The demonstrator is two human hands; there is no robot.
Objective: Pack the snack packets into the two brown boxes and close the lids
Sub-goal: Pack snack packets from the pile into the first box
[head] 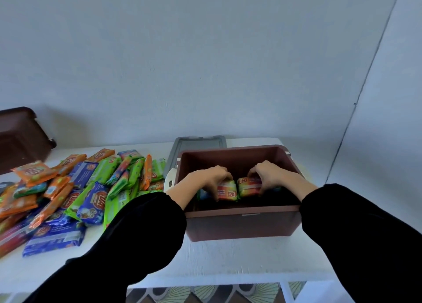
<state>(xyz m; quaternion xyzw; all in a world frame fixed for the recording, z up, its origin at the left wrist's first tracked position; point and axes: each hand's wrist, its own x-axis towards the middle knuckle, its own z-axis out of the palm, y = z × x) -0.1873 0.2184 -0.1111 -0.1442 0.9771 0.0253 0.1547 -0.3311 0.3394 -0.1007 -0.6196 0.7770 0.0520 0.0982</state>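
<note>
- Two hands are down inside the open brown box (242,210), a smooth plastic tub with rounded corners, standing on the white desk (228,261) right in front of the person.
- The left grip (212,177) comes over the near-left rim, wrist bent. Its fingers curl down over the top of a glossy red-orange packet (226,190) and grasp it.
- The right grip (271,174) mirrors it from the other side, with its fingers hooked over and grasping a second red-orange packet (249,186).
- Both packets stand on edge in the middle of the box, side by side and touching. Loose black sleeves cover both forearms to the wrists.
- A heap of snack packets (75,188) sprawls across the desk to the left of the box. They are crinkly foil pillows in orange, green and blue, overlapping at all angles.
- The wrappers carry a red oval logo with pale script, but the lettering is too blurred to read.
- A flat grey lid (198,142) with a raised border lies just behind the box, near the wall.
- The second brown box (20,138), darker and panelled, sits at the far left by the wall, well apart from the open one.
</note>
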